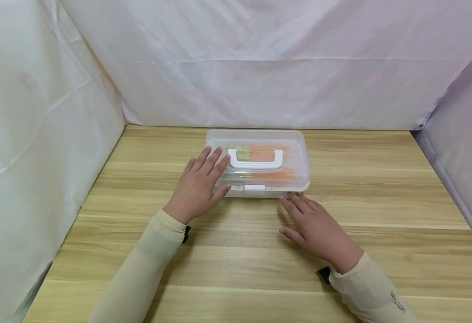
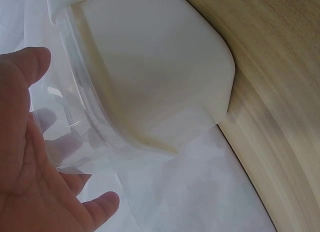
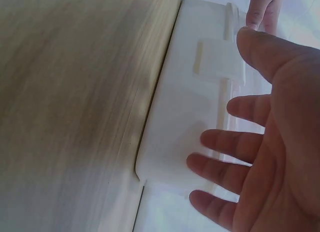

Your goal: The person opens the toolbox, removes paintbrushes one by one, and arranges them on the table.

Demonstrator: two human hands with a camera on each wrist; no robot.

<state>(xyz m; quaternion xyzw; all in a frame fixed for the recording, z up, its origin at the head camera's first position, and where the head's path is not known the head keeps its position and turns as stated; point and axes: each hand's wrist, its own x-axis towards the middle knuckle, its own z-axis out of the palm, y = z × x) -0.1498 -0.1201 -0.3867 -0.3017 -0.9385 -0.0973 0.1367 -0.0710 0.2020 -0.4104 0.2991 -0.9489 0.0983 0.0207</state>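
Cream fabric (image 1: 147, 258) is covering your left arm. Your left hand (image 1: 197, 186) is spreading its fingers over the left end of a clear-lidded box (image 1: 256, 181) — it is sitting closed on the table (image 1: 236, 273), orange items (image 1: 278, 174) showing inside. Your right hand (image 1: 316, 229) is pointing loose fingers at the front right corner.

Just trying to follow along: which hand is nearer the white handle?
The left hand, over the clear lid beside the handle; the right hand is farther off, by the box's front right corner.
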